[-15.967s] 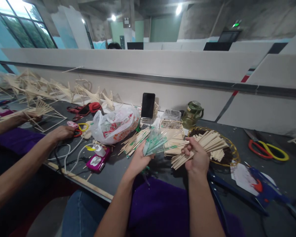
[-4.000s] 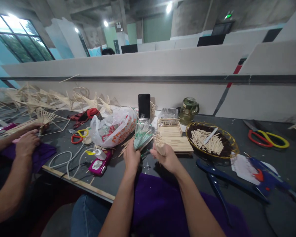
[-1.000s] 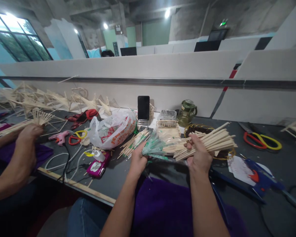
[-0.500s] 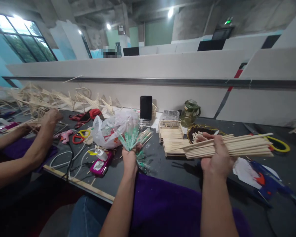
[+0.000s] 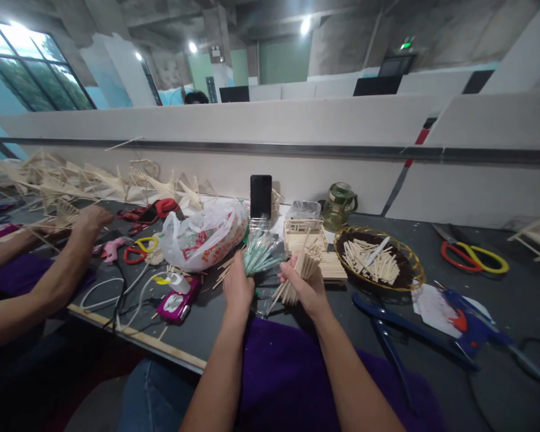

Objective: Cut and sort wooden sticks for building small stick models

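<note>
My left hand is closed on a clear plastic wrapper with green print, gathered above my fist. My right hand grips a thick bundle of thin wooden sticks, tilted with its upper end pointing up and away. The two hands are close together but apart. Behind the bundle stands a small model of wooden sticks, partly covered by it. A few loose sticks lie left of the wrapper.
A woven basket of short stick pieces stands right, with blue pliers, a blue glue gun and scissors around it. A white plastic bag and purple power strip lie left. Another person's arm works far left.
My right hand has swung the stick bundle leftward, from over the basket to beside the wrapper, and turned it more upright. The basket and pliers are uncovered now.
</note>
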Demonstrator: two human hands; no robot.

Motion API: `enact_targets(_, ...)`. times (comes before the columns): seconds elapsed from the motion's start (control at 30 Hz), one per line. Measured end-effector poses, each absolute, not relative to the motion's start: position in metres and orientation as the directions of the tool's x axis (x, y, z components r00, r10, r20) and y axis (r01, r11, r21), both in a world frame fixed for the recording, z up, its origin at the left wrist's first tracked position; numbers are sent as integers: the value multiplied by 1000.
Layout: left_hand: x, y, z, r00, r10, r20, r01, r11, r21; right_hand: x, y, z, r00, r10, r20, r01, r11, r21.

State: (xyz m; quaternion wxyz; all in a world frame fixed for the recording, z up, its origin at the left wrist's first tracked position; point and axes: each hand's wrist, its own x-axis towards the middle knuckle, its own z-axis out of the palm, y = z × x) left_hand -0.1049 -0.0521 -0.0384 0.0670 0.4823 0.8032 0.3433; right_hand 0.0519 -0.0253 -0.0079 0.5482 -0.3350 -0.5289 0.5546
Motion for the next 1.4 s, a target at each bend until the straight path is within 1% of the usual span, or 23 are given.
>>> enact_targets(0.07,-104,-52,-41,-498,843,203,778,331,534,55,-27,-4,-122,966,229,-302,183,-935)
enact_targets(0.13,-104,-52,-43,-486,852,197,789,330,518,59,-27,-1,-53,967,251,-335,220,-916)
enact_targets(0.23,-106,-52,-47,-498,847,188,768,330,549,62,-23,-2,1,971,240,-317,228,-921)
enact_targets(0.3,-108,-52,-47,-546,816,189,705,327,629,62,-20,-5,45,978,205,-329,208,-921)
enact_targets(0.33,-110,-51,-47,-575,795,193,652,303,695,62,-18,-7,73,979,189,-351,202,-914)
enact_targets(0.4,-112,-49,-45,-605,772,195,493,170,853,61,-15,-9,122,979,164,-394,199,-897)
enact_targets(0.47,-111,-48,-42,-584,799,146,257,11,966,60,-13,-11,140,979,151,-394,195,-898)
enact_targets(0.5,-110,-48,-41,-548,831,97,128,-32,991,60,-13,-12,133,980,146,-380,187,-906)
enact_targets(0.57,-105,-50,-37,-443,897,-14,-88,-28,996,59,-14,-12,102,986,134,-346,161,-924)
enact_targets(0.6,-102,-51,-35,-391,919,-57,-155,-5,988,58,-15,-12,75,989,128,-329,146,-933)
enact_targets(0.67,-94,-53,-33,-319,943,-88,-209,21,978,54,-18,-11,26,992,121,-318,123,-940)
enact_targets(0.73,-89,-54,-32,-292,954,-67,-175,16,984,50,-22,-11,5,993,117,-325,112,-939)
enact_targets(0.8,-88,-54,-34,-316,949,-10,-54,-8,998,48,-24,-10,21,993,115,-338,116,-934)
enact_targets(0.9,-98,-51,-41,-444,891,95,137,-37,990,51,-22,-8,106,988,112,-379,144,-914)
enact_targets(1.03,-122,-50,-48,-638,760,127,230,30,973,68,-13,0,263,962,73,-474,195,-859)
enact_targets(1.1,-127,-52,-46,-683,718,131,289,102,952,78,-9,5,284,957,53,-500,195,-843)
enact_targets(1.13,-127,-53,-44,-692,711,130,347,169,922,83,-8,7,275,961,42,-516,184,-837)
enact_targets(1.17,-125,-54,-42,-688,714,128,443,273,854,86,-8,9,257,966,28,-531,165,-831)
enact_targets(1.2,-122,-54,-39,-684,719,119,530,378,759,88,-8,10,233,972,14,-544,142,-827)
enact_targets(1.27,-115,-55,-36,-660,745,102,651,499,572,90,-9,11,187,982,0,-552,105,-827)
enact_targets(1.33,-110,-54,-35,-636,766,93,707,529,470,89,-10,10,166,986,22,-539,110,-835)
enact_targets(1.4,-108,-52,-37,-617,781,101,735,526,428,86,-10,9,157,986,55,-530,131,-838)
